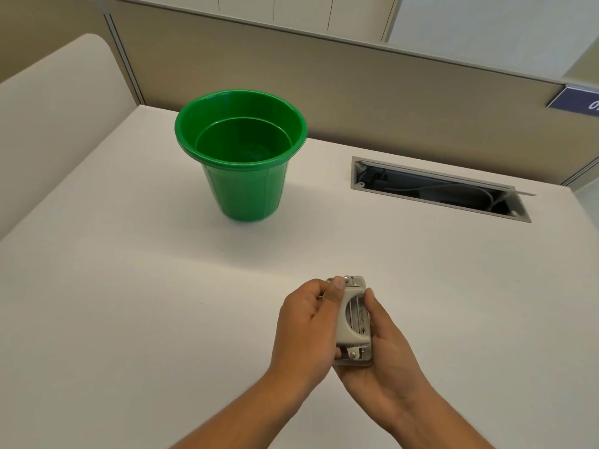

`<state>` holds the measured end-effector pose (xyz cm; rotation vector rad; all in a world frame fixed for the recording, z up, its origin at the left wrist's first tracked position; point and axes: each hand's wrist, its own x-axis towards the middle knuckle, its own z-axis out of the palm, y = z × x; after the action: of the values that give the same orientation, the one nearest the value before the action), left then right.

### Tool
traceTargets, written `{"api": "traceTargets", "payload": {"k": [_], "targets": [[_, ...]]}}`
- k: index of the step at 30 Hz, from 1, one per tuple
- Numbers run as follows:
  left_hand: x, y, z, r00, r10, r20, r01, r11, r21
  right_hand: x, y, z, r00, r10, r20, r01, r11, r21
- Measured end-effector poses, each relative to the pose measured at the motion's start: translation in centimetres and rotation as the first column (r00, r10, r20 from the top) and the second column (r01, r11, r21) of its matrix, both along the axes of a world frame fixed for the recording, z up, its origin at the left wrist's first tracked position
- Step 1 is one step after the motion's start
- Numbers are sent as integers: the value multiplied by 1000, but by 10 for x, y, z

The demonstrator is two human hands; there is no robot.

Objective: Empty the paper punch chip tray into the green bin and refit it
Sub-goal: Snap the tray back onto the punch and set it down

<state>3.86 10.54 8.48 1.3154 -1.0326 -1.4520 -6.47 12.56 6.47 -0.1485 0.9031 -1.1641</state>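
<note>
Both hands, left hand (306, 322) and right hand (381, 354), grasp the grey metal paper punch (353, 322) near the white bench's (129, 303) front edge, well apart from the green plastic bin (241, 150); opening the tray here would likely scatter chips.

The paper punch (354, 322) bears the brand "kangaro"; the blue sign (575, 103) is cut off, unreadable.

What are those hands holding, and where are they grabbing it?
Both hold the grey paper punch. The left hand grips its left side, thumb at the far end; the right hand cradles its right side and near end.
</note>
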Motion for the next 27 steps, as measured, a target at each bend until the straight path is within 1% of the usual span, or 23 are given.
{"api": "traceTargets", "payload": {"k": [6,9,10,12,14,16,19,21,24,27], "targets": [[1,-1,2,998,-59,15,60,998,-32,-2,1,3,1000,21,-8,-21,1000,-20],[4,0,3,993,-114,-43,113,993,-25,-4,-1,5,999,31,8,-30,999,-44],[7,-1,3,994,-96,-48,94,995,-35,-6,-1,6,999,34,20,-33,998,-47],[15,-4,0,999,3,-32,-4,999,-48,-9,0,7,999,23,44,-22,1000,-11],[22,-7,-4,997,76,16,-75,997,-36,-13,1,8,998,-8,55,6,999,34],[26,-9,-6,996,53,69,-52,999,-8,-14,2,10,998,-20,51,18,999,42],[26,-8,-5,995,-71,68,68,996,52,-13,4,12,1000,0,0,0,999,46],[25,-6,-4,991,-127,48,124,990,62,-10,5,14,999,28,-40,-27,999,33],[25,-5,-2,993,-119,11,118,992,53,-7,5,18,994,49,-102,-48,999,16],[28,-5,-2,994,-108,-19,109,994,25,-10,3,23,968,93,-231,-101,995,-24]]}}
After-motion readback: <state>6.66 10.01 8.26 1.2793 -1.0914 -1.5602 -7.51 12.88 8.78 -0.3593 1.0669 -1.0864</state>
